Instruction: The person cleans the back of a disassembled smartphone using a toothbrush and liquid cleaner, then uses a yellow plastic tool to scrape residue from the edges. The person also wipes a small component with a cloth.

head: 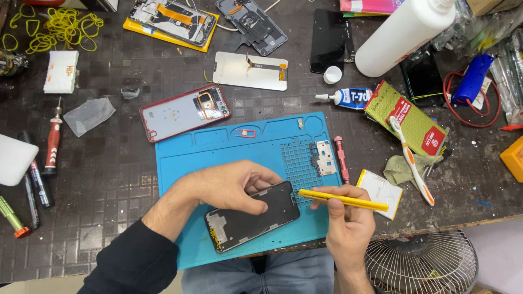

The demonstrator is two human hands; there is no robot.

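One dark phone frame (252,216) lies tilted on the near part of one blue work mat (229,147), which sits on the dark table (109,179). The left hand (231,185) rests on top of the frame, its grip pressed down on the upper edge with the thumb on the dark face. The right hand (346,218) has its grip pinched around one yellow pry tool (343,200), held nearly level, with its tip touching the frame's right corner.

On the mat there are also one small metal plate (325,158) on the gridded patch and one small red-edged tray (246,132) near the far edge. One red-handled screwdriver bit (341,158) lies just beside the mat's right edge.

Beyond the mat lie three more opened phone bodies: one with a red rim (185,111), one on a yellow sheet (174,20), one grey (251,24). One white back panel (250,69) and one black screen (328,41) lie near them. To the right are one white bottle (403,35), one glue tube (348,97), one toothbrush (412,160) and one green packet (408,120). To the left lie one red screwdriver (53,141), two dark pens (35,185) and a heap of yellow rubber bands (54,24). One fan grille (422,264) shows below the table edge.
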